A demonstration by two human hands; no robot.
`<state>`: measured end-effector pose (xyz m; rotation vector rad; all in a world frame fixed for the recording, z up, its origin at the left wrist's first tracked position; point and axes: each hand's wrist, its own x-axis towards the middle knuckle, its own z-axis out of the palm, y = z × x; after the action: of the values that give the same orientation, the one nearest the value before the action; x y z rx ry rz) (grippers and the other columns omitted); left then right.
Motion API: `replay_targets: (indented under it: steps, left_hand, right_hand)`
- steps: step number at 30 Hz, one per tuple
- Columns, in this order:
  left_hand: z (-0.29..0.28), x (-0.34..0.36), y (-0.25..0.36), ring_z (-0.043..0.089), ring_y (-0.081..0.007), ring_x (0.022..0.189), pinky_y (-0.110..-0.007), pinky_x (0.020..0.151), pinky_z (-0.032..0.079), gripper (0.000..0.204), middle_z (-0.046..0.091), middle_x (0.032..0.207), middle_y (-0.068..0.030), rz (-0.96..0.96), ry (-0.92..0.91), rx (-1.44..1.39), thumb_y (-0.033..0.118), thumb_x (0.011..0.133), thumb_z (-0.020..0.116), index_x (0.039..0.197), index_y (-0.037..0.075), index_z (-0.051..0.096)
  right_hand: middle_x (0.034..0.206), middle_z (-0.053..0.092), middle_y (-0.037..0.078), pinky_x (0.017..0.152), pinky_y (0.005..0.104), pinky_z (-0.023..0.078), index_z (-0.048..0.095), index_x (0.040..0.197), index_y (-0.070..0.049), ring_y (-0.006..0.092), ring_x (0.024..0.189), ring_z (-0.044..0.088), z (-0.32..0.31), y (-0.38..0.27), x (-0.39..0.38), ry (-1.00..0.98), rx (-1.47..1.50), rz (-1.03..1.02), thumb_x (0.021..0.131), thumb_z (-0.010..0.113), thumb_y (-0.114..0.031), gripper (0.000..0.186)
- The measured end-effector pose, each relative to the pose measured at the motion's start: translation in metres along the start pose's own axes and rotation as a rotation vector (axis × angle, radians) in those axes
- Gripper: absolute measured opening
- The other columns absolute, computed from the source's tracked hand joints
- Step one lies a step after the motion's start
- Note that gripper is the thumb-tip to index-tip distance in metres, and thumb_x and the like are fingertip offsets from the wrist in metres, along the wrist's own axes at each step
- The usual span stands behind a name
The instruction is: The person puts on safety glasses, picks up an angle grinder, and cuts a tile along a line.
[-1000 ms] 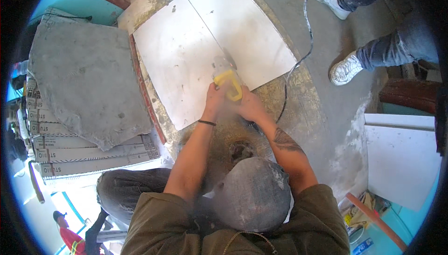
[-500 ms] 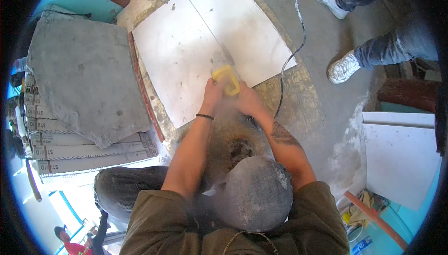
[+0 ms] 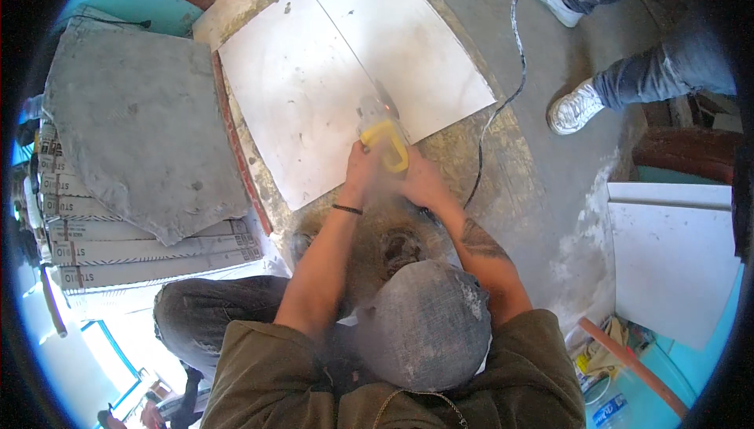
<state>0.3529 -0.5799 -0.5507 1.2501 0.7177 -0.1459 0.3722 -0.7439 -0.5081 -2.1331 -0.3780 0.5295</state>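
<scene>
A yellow hand-held power saw (image 3: 392,163) rests on a large white tile (image 3: 275,107), hazed by dust. My left hand (image 3: 362,171) is closed on its left side, and my right hand (image 3: 425,184) grips it from the right; the fingers are partly hidden. A small orange glow shows by the saw's front end. From there a thin dark line runs up the tile to its far edge. The blade itself cannot be made out. A black cord (image 3: 481,146) curves away on the right, past the tile's corner.
A worn board (image 3: 514,146) lies under the tile. To the left, a grey dusty slab (image 3: 149,122) tops stacked cartons (image 3: 157,252). Another person's white shoes (image 3: 577,107) stand at the right. White panels (image 3: 667,264) lean at the lower right, near an orange-brown pole (image 3: 628,366).
Both hands and the saw have moved slightly toward me along the tile. The glow at the saw's front has appeared. The cord has shifted, and the person at the lower left has moved lower.
</scene>
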Motion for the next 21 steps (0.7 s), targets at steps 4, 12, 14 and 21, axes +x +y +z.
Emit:
replay_targets:
  steps: [4,12,14,21]
  left_hand:
    - [-0.005,-0.003,-0.011,0.069,-0.0207,0.1,-0.034,0.077,0.06,0.049,0.068,0.118,-0.0145,0.031,-0.053,-0.095,0.026,0.096,0.073,0.13,-0.002,0.052]
    - [0.002,-0.013,-0.015,0.069,-0.0201,0.099,-0.035,0.076,0.06,0.051,0.068,0.116,-0.014,-0.028,-0.008,-0.032,0.028,0.096,0.074,0.129,-0.003,0.051]
    - [0.002,-0.016,-0.016,0.069,-0.02,0.099,-0.035,0.076,0.06,0.052,0.068,0.116,-0.014,-0.041,0.002,-0.023,0.028,0.095,0.074,0.129,-0.003,0.051]
    - [0.007,-0.027,-0.016,0.069,-0.0201,0.098,-0.035,0.078,0.06,0.055,0.067,0.114,-0.0137,-0.04,0.01,-0.006,0.03,0.094,0.076,0.13,-0.004,0.051]
  right_hand:
    - [0.113,0.069,0.029,0.09,0.0514,0.052,0.052,0.135,-0.003,0.0484,0.106,0.066,0.003,0.001,-0.005,0.007,-0.005,-0.021,0.075,0.082,-0.043,0.078]
    - [0.108,0.071,0.026,0.088,0.0502,0.053,0.054,0.132,-0.002,0.0444,0.104,0.068,0.007,0.015,-0.016,0.015,0.021,-0.032,0.073,0.085,-0.043,0.079]
    - [0.11,0.071,0.026,0.089,0.0496,0.053,0.054,0.132,-0.002,0.0438,0.104,0.068,0.008,0.016,-0.018,0.009,0.029,-0.029,0.073,0.085,-0.043,0.079]
    - [0.115,0.07,0.025,0.091,0.0476,0.053,0.054,0.131,-0.002,0.0426,0.108,0.067,0.008,0.019,-0.027,0.014,0.028,-0.021,0.072,0.086,-0.039,0.077]
